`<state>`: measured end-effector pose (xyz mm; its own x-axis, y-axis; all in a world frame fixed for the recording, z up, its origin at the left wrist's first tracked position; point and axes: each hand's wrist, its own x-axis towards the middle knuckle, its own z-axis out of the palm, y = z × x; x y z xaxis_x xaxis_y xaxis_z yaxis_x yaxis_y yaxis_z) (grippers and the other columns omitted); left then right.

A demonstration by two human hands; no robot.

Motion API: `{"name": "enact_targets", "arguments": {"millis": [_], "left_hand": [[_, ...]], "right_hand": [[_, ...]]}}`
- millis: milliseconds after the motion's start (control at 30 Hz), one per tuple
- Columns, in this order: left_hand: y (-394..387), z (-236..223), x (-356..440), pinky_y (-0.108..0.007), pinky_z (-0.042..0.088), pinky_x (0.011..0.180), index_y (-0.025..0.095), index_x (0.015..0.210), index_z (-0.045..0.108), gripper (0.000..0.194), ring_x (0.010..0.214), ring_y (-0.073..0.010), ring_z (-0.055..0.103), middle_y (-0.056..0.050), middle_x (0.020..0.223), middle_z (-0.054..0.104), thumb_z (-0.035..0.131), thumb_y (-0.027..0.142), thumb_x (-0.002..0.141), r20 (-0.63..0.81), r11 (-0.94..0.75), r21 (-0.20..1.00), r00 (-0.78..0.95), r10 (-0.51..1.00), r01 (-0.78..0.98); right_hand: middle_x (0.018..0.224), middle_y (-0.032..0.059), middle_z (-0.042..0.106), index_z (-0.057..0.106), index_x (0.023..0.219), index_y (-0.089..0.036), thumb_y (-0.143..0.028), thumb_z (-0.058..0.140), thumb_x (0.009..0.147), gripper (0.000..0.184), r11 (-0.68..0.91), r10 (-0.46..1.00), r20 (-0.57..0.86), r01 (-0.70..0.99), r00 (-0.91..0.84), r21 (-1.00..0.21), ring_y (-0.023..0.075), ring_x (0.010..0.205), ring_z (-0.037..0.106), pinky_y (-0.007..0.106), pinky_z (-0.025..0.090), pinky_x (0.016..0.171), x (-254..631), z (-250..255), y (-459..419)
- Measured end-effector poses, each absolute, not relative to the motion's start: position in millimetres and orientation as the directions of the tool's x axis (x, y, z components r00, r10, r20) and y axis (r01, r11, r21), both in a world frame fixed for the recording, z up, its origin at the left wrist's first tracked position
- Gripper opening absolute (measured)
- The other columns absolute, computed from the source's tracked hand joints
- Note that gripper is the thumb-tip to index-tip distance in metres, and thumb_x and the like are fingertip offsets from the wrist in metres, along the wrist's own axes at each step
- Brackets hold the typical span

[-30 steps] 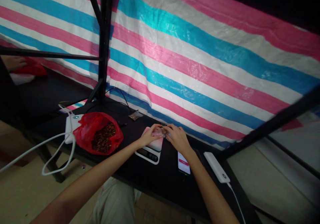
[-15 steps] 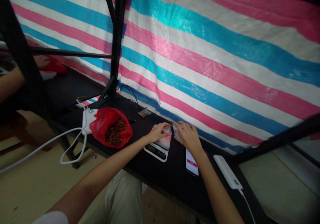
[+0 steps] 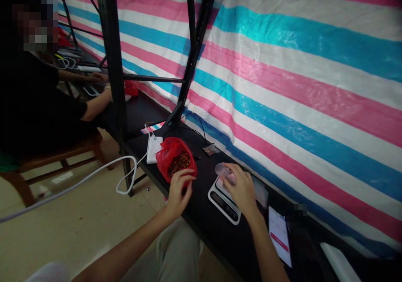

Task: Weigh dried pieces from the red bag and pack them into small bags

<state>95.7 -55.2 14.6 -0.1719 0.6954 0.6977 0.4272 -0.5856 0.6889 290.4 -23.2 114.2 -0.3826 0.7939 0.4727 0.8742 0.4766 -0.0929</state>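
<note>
Bench view, head cam. The L. hand point(image 3: 180, 192) is at the near rim of the red bag point(image 3: 161, 158), which holds loose brown pcs. point(image 3: 180, 163); its fingers are bent, w/ the thumb apart from them and nothing visible btwn.; contact w/ the bag cannot be told. The R. hand point(image 3: 242, 186) has thumb and fingers clamped on a small clear cup point(image 3: 222, 170), tilted, over the white scale point(image 3: 224, 206). A clear plastic bag point(image 3: 261, 193) lies just beyond the R. wrist; the lit phone point(image 3: 280, 236) is nearer the viewer. A clear packet point(image 3: 210, 149) lies btwn. the red bag and the striped sheet point(image 3: 282, 106); a white pwr. bank point(image 3: 154, 150) sits beside the red bag, L. side.
</note>
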Motion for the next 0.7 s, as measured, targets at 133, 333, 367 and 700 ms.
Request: {"name": "enact_targets", "arguments": {"millis": [133,333,367,700], "left_hand": [[-67,-22,52,-0.042,0.038,0.096,0.020,0.115,0.038,0.043,0.114,-0.0219,0.044,-0.012,0.124,0.041,0.057,0.028,0.077,0.392,-0.334,0.917,-0.647,0.654,0.217],[-27,-35,31,-0.037,0.042,0.091,0.018,0.114,0.044,0.054,0.106,-0.0211,0.053,-0.011,0.119,0.051,0.063,0.042,0.069,0.029,-0.186,0.945,-0.498,0.867,-0.270],[-21,-34,30,-0.036,0.043,0.090,0.017,0.109,0.048,0.053,0.102,-0.0212,0.055,-0.010,0.113,0.055,0.065,0.042,0.066,0.030,-0.178,0.944,-0.468,0.883,-0.276],[-12,-27,30,-0.028,0.044,0.069,0.010,0.075,0.063,0.043,0.072,-0.0179,0.057,-0.005,0.072,0.064,0.062,0.051,0.062,-0.123,-0.102,0.926,-0.546,0.829,-0.364]], "right_hand": [[0.110,0.0049,0.059,0.052,0.112,-0.024,-0.022,0.048,0.083,0.029,0.586,0.771,0.349,0.808,-0.533,-0.060,0.0194,0.096,0.055,0.031,0.037,0.077,231,89,-3],[0.100,0.0101,0.062,0.054,0.106,-0.017,-0.015,0.048,0.082,0.025,0.583,0.781,0.138,0.790,-0.609,0.187,0.0228,0.091,0.056,0.036,0.034,0.080,174,64,19],[0.097,0.0104,0.063,0.055,0.103,-0.016,-0.015,0.048,0.082,0.022,0.569,0.795,0.109,0.796,-0.596,0.204,0.0228,0.089,0.057,0.037,0.033,0.080,170,63,20],[0.091,0.0096,0.066,0.055,0.095,-0.016,-0.017,0.051,0.081,0.015,0.491,0.855,0.112,0.859,-0.507,0.144,0.0225,0.087,0.059,0.037,0.027,0.080,158,56,12]]}}
